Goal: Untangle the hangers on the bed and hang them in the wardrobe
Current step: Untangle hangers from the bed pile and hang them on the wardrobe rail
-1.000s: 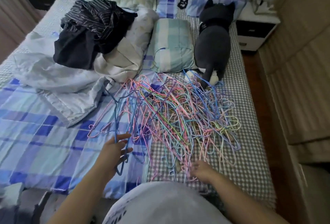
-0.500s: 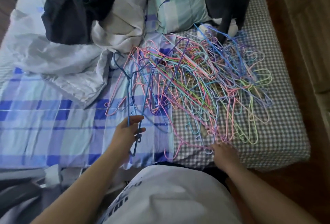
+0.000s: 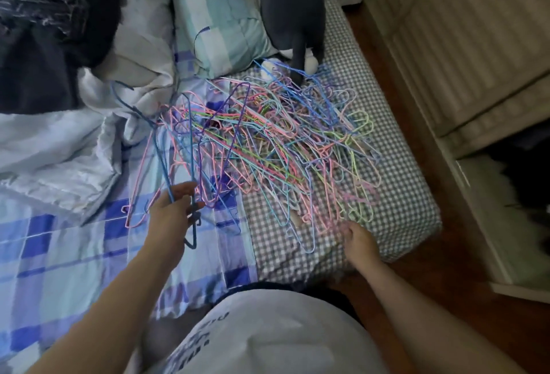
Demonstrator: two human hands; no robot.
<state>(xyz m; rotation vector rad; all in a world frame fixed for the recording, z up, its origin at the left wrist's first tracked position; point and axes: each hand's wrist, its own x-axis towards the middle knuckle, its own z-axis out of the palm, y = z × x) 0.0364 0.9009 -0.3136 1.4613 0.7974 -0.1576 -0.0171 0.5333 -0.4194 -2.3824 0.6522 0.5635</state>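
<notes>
- Hangers [image 3: 268,147] lie tangled on the bed [image 3: 387,147], just beyond both hands.
- Left hand [image 3: 172,215]: grip pinching a blue hanger [image 3: 166,165], apparently freeing it.
- Right hand [image 3: 358,239]: fingers touch the pile's near edge; grip unclear.
- Next: draw it clear.

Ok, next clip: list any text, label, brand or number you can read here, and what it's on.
Nothing can be read.
White T-shirt: dark printed lettering on the front, seen upside down at a steep angle and blurred; illegible.
Dark plush toy: a small pale mark near the frame's top edge, too small to tell if it is text.
Hangers, bedding and wardrobe: no markings visible.
</notes>
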